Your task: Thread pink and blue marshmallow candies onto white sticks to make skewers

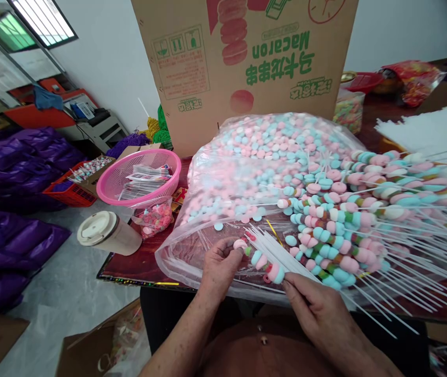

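Observation:
My left hand (220,267) pinches a pale pink marshmallow (240,244) at the left end of a candy skewer (261,262). Pink and blue marshmallows with green and red gummy pieces sit along that skewer. At its other end my right hand (313,302) is closed around the stick, its fingertips touching the last blue marshmallow. Just behind the skewer lies a bundle of bare white sticks (278,250). Finished-looking candy skewers (337,241) are heaped to the right, their white sticks pointing right. A large clear bag (239,173) full of pink and blue marshmallows lies beyond my hands.
On the left stand a pink plastic basket (108,191) with flat packets, a lidded cup (117,235) and a small bag of pink candies (153,217). A big cardboard box (208,120) rises at the back. White sheets (427,131) lie far right.

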{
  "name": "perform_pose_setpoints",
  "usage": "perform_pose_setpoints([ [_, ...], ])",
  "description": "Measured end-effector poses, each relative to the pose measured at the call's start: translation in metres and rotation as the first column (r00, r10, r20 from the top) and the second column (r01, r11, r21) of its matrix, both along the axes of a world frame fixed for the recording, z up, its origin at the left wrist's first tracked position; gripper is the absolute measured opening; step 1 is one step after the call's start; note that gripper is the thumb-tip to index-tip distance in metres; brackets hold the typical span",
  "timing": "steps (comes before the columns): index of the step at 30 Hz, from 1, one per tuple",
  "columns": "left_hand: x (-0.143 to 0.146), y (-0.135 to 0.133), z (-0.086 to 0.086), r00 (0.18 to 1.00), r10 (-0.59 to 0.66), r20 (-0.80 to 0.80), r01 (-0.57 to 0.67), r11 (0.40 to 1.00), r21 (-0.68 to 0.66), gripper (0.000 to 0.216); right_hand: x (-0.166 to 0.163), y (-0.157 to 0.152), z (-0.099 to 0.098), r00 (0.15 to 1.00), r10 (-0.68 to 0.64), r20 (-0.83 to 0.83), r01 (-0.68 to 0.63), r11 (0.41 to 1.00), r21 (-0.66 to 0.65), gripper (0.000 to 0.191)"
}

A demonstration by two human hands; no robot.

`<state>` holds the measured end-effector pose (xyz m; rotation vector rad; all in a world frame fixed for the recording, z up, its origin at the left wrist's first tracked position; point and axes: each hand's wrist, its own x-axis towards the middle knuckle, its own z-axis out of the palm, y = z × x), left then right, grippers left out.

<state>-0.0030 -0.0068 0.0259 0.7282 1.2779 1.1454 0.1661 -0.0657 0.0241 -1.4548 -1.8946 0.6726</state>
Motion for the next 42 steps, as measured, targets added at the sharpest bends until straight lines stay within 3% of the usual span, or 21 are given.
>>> perform_pose_setpoints([
  [3, -0.001, -0.001, -0.002, 0.994, 0.020, -0.104, -0.012, 0.997, 0.074, 0.021, 0.000, -0.003, -0.004, 0.988, 0.000, 0.156, -0.006, 0.999, 0.033, 0.029],
  [7, -0.004, -0.005, -0.008, 0.938, 0.007, -0.346, 0.079, 0.969, 0.233, 0.021, -0.002, -0.002, -0.009, 0.957, -0.017, 0.290, 0.003, 0.999, 0.047, 0.028],
  [10, -0.008, -0.008, -0.014, 0.788, 0.056, -0.613, 0.244, 0.886, 0.395, 0.023, -0.005, -0.002, -0.007, 0.932, -0.024, 0.362, -0.006, 0.997, 0.083, 0.027],
  [13, -0.011, -0.010, -0.019, 0.626, 0.178, -0.759, 0.379, 0.782, 0.496, 0.026, -0.012, -0.003, -0.004, 0.906, -0.050, 0.421, -0.001, 0.993, 0.119, 0.027],
  [16, -0.013, -0.011, -0.020, 0.559, 0.262, -0.786, 0.441, 0.710, 0.550, 0.028, -0.018, -0.001, -0.004, 0.903, -0.052, 0.427, 0.010, 0.995, 0.099, 0.029],
  [18, -0.015, -0.013, -0.017, 0.576, 0.221, -0.787, 0.467, 0.701, 0.539, 0.028, -0.018, 0.000, -0.006, 0.924, -0.053, 0.378, 0.031, 0.997, 0.064, 0.029],
  [21, -0.016, -0.013, -0.010, 0.726, 0.025, -0.687, 0.388, 0.810, 0.440, 0.023, -0.017, 0.001, -0.010, 0.944, -0.049, 0.325, 0.049, 0.999, 0.009, 0.028],
  [23, -0.015, -0.009, -0.007, 0.886, -0.029, -0.464, 0.200, 0.924, 0.325, 0.016, -0.017, 0.000, -0.010, 0.950, -0.018, 0.311, 0.031, 0.999, -0.035, 0.028],
  [25, -0.012, -0.003, -0.005, 0.989, 0.010, -0.148, 0.015, 0.986, 0.167, 0.014, -0.018, 0.000, -0.009, 0.957, -0.002, 0.289, 0.021, 0.998, -0.061, 0.029],
  [28, -0.002, 0.005, -0.004, 0.972, 0.016, 0.234, -0.016, 1.000, 0.000, 0.015, -0.021, -0.001, -0.008, 0.968, 0.001, 0.252, 0.014, 0.998, -0.060, 0.030],
  [30, 0.006, 0.005, -0.002, 0.937, 0.006, 0.350, 0.006, 0.999, -0.034, 0.018, -0.023, 0.000, -0.007, 0.966, 0.003, 0.257, 0.009, 0.999, -0.046, 0.031],
  [33, 0.018, 0.000, -0.001, 0.929, 0.054, 0.365, -0.062, 0.998, 0.009, 0.020, -0.025, 0.001, -0.005, 0.949, -0.010, 0.315, 0.018, 1.000, -0.022, 0.031],
  [37, 0.028, -0.006, -0.001, 0.966, 0.118, 0.228, -0.151, 0.980, 0.131, 0.012, -0.029, 0.003, -0.004, 0.938, -0.010, 0.346, 0.014, 1.000, -0.010, 0.030],
  [42, 0.036, -0.005, 0.007, 0.949, 0.186, 0.254, -0.216, 0.972, 0.097, 0.011, -0.037, 0.007, -0.001, 0.942, 0.038, 0.334, -0.007, 0.996, -0.094, 0.024],
])
